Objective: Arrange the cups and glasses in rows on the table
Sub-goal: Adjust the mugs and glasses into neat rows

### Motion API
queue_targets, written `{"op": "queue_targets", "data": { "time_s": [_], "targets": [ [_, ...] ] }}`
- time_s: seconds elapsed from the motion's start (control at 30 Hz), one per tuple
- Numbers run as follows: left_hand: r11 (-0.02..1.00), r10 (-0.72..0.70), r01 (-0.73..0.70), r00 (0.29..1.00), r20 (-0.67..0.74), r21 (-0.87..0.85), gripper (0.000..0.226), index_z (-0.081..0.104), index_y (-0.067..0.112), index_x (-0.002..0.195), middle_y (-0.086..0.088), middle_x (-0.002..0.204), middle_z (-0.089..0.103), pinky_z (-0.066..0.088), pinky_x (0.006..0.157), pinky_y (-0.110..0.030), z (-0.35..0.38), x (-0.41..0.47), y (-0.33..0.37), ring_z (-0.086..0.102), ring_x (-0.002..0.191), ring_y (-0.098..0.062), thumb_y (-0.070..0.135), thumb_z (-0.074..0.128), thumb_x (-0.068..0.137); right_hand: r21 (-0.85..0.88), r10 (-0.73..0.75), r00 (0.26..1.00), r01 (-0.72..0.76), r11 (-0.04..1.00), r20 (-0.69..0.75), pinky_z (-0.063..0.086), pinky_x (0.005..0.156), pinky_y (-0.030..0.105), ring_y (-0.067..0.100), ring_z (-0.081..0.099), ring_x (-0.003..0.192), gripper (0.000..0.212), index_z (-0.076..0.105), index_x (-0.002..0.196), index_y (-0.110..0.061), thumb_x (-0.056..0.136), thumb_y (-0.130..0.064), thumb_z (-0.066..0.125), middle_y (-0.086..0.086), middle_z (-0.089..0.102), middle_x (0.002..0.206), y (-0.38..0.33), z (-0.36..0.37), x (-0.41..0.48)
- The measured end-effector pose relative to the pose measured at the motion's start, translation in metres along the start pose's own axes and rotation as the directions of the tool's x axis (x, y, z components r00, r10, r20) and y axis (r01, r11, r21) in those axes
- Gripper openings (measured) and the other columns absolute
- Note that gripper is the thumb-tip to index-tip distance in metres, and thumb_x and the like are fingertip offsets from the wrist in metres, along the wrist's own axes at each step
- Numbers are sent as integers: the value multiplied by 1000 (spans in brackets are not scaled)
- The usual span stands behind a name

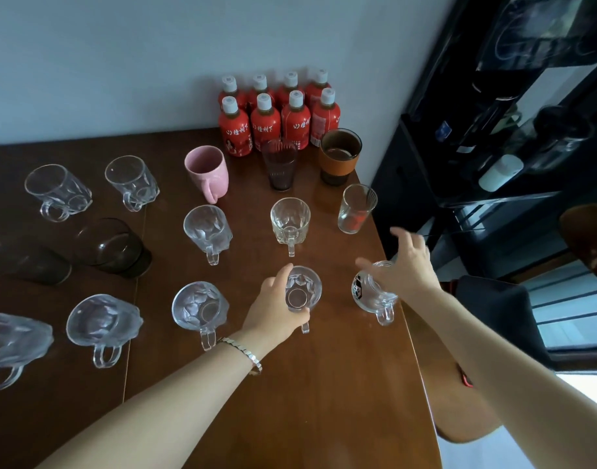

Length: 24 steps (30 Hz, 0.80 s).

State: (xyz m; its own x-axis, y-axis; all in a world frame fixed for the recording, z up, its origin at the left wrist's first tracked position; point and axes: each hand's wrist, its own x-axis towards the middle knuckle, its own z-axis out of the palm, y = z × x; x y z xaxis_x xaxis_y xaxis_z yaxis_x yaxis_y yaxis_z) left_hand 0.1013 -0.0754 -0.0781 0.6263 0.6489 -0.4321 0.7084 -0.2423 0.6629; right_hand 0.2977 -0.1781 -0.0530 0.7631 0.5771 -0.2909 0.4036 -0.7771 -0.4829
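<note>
Several clear glass mugs stand in rows on the brown wooden table [324, 384]. My left hand [273, 313] wraps a clear mug [304, 289] in the front row. My right hand [408, 265], fingers spread, rests over a clear mug with a red and black print [371, 292] near the table's right edge. Behind stand a ribbed mug [290, 221], a faceted mug [207, 230] and a straight glass [356, 208]. The back row holds a pink mug [207, 170], a dark tumbler [279, 164] and an orange-sleeved glass [339, 155].
Several red bottles with white caps [278, 113] stand against the wall at the back. Dark smoked glasses [114, 247] and more clear mugs [102, 321] fill the left side. A black cabinet [493, 113] stands right of the table; a round stool [466, 418] sits by the edge.
</note>
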Motion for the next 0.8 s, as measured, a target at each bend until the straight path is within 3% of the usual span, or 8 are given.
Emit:
{"op": "queue_targets", "data": {
  "time_s": [0.1,0.23,0.33,0.43,0.6,0.8],
  "targets": [
    [1000,3,-3,1000,-10,21,80,25,30,146,-5,132,44,45,88,-24,-2,3,1,58,114,-21,23,70,79,20,-94,990,96,995,-109,29,112,40,27,22,141,90,23,148,-14,79,-45,71,10,24,152,-24,-12,36],
    [1000,6,-6,1000,-1,14,77,32,31,138,-3,127,49,52,91,-28,-5,7,0,59,110,-20,25,75,74,-32,-99,995,100,994,23,32,111,45,30,19,144,97,13,152,-18,80,-42,72,9,13,158,-54,-19,84],
    [1000,4,-4,1000,-6,-1,77,35,30,136,-3,127,51,52,92,-28,-5,9,-2,59,110,-18,25,77,72,-44,-69,985,77,996,160,41,104,44,33,36,137,93,16,151,-20,80,-39,72,12,23,155,-58,-11,100],
    [1000,16,-16,1000,-6,-8,79,35,29,136,-2,127,51,52,93,-27,-5,11,-4,59,111,-16,25,78,71,-76,-78,991,86,993,110,50,90,37,29,52,121,81,29,147,-23,80,-35,72,9,39,144,-53,-2,101],
    [999,33,-33,999,0,-2,80,35,28,137,-2,129,52,53,94,-28,-4,12,-5,59,112,-16,26,79,70,-120,-76,995,83,989,65,54,85,36,25,56,116,78,37,143,-23,75,-35,75,7,48,135,-42,0,92],
    [1000,17,-17,1000,9,11,80,33,28,138,-3,130,50,53,93,-28,-4,9,-4,59,112,-17,25,78,72,-180,-67,996,75,981,52,54,83,37,28,57,114,88,25,149,-22,78,-48,70,9,44,140,-39,1,80]
  ]
}}
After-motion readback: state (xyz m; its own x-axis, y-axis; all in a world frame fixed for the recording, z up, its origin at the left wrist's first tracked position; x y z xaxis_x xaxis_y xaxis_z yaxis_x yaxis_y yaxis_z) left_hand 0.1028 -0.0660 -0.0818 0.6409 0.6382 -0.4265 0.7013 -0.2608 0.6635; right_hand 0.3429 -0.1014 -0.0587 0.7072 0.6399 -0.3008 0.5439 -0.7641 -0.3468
